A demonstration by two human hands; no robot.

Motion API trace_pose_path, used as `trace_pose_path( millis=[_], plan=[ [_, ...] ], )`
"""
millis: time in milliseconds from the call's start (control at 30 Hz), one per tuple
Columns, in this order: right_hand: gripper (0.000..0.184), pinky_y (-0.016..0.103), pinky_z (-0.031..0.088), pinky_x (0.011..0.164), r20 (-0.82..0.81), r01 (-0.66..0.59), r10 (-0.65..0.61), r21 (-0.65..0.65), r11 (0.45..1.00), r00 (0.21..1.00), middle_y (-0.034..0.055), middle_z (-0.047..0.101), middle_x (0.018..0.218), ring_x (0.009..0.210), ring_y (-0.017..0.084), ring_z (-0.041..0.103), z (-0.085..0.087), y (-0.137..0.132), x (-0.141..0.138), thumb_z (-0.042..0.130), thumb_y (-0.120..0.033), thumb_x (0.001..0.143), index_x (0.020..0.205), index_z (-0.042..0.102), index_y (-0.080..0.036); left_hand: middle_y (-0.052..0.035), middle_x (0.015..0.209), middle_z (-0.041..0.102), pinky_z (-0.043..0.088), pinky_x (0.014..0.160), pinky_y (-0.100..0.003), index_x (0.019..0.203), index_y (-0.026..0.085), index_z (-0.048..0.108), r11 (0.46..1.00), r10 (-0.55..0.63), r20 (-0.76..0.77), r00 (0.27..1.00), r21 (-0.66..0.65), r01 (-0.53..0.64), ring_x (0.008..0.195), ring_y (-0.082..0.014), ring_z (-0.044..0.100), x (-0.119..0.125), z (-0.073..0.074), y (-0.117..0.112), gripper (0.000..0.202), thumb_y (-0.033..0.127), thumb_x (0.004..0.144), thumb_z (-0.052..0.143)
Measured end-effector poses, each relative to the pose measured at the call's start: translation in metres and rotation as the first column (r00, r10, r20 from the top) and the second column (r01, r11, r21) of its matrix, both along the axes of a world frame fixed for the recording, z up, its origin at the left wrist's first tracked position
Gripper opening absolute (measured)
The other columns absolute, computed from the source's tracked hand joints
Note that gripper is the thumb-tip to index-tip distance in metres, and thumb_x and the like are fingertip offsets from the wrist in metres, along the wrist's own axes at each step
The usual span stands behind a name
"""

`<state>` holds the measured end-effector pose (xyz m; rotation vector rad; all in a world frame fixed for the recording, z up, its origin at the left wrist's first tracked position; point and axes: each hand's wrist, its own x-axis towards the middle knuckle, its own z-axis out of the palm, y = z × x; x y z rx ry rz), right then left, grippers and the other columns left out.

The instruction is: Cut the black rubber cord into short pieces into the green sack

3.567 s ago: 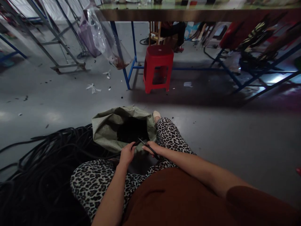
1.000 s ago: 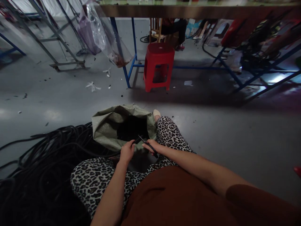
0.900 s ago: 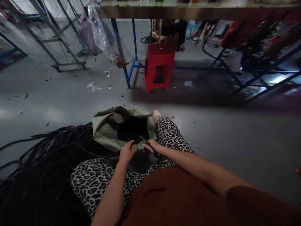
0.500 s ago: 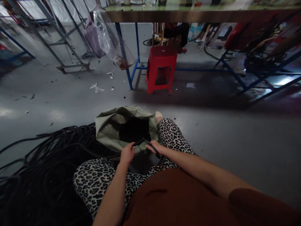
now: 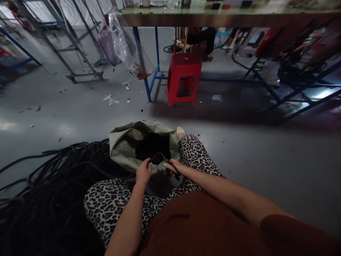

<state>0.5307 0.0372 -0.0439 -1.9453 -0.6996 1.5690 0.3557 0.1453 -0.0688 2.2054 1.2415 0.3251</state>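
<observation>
My left hand [image 5: 143, 172] is closed around a black rubber-like cord [image 5: 153, 158], and the cord's short front end points over the sack's mouth. From behind that hand the cord runs left toward a dark heap of loose black cords [image 5: 85, 151]. My right hand [image 5: 173, 166] grips black-handled scissors [image 5: 177, 173], their blades angled up and left toward the cord end. Whether the blades touch the cord is too dark to tell. Below both hands a grey-green woven sack [image 5: 119, 145] stands open between my legs, its inside black.
A red plastic stool [image 5: 183, 65] stands ahead, under the edge of a long table [image 5: 213, 19] with blue legs. Plastic bags [image 5: 125, 46] hang at its left corner. Behind the table a person [image 5: 205, 39] sits. A metal frame [image 5: 66, 46] is far left; scraps dot the floor.
The scissors' blades and the cord end have shifted slightly upward, and the scissors look wider apart from the cord. Both hands stay nearly in place over the sack.
</observation>
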Motion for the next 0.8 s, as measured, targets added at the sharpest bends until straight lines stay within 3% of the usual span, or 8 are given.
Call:
trace_pose_path(
  millis=[200,567,800],
  plan=[
    [0.022,0.014,0.036,0.034,-0.025,-0.041,0.042,0.045,0.998,0.999,-0.0057,0.051,0.049,0.035,0.008,0.049,0.012,-0.003,-0.001,0.054,-0.034,0.092,0.095,0.051,-0.013,-0.0099,0.114,0.068,0.049,0.094,-0.038,0.116,0.017,0.062,1.000,0.005,0.000,1.000,-0.016,-0.005,0.106,-0.0229,0.063,0.001,0.000,0.000,0.034,0.026,0.087,0.046],
    [0.019,0.016,0.039,0.036,-0.041,-0.047,0.048,0.044,0.998,0.998,-0.0062,0.052,0.048,0.036,0.009,0.049,0.009,-0.004,-0.003,0.054,-0.030,0.093,0.097,0.051,-0.012,-0.0100,0.114,0.068,0.051,0.091,-0.037,0.116,0.018,0.062,1.000,-0.022,-0.003,1.000,-0.004,0.022,0.104,-0.0227,0.064,0.003,0.001,-0.003,0.033,0.025,0.087,0.047],
    [0.023,0.015,0.037,0.035,-0.053,-0.064,0.066,0.039,0.997,0.996,-0.0060,0.052,0.048,0.035,0.008,0.049,0.013,-0.004,-0.002,0.054,-0.034,0.093,0.095,0.052,-0.012,-0.0089,0.112,0.068,0.050,0.091,-0.036,0.116,0.018,0.062,0.997,-0.075,-0.019,0.997,0.017,0.076,0.102,-0.0216,0.064,0.006,0.000,-0.007,0.033,0.025,0.088,0.046]
  ],
)
